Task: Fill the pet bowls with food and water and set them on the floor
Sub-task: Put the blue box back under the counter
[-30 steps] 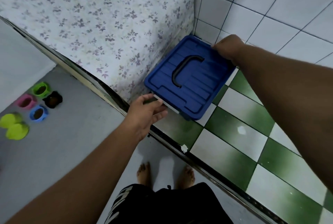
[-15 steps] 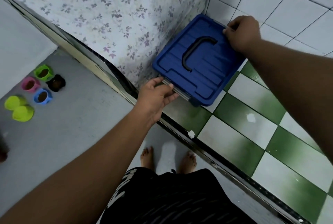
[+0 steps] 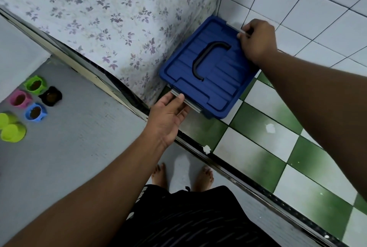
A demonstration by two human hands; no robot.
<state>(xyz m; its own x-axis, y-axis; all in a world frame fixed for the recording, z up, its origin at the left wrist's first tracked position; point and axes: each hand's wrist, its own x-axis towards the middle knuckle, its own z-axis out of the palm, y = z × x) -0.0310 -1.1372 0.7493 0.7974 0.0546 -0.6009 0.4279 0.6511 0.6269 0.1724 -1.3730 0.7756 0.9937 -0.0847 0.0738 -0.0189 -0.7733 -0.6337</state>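
A blue storage box (image 3: 218,80) with a black lid handle sits low in the corner between the mattress and the tiled wall. My left hand (image 3: 168,115) pinches the grey latch at its near end. My right hand (image 3: 258,42) grips the latch at its far end. On the grey floor at the left stand small pet bowls holding brown food: a green bowl (image 3: 34,84), a pink bowl (image 3: 19,98), a black bowl (image 3: 50,95) and a blue bowl (image 3: 35,112). Two lime bowls (image 3: 12,130) stand beside them; I cannot make out their contents.
A floral-covered mattress (image 3: 103,12) fills the upper left. A metal door track (image 3: 228,169) runs diagonally between the grey floor and the green-and-white tiles (image 3: 264,147). White wall tiles rise at the upper right. My bare feet (image 3: 182,175) stand on the grey floor by the track.
The blue box has moved down and back toward the corner by the wall, both hands staying on its end latches. My view has tilted lower.
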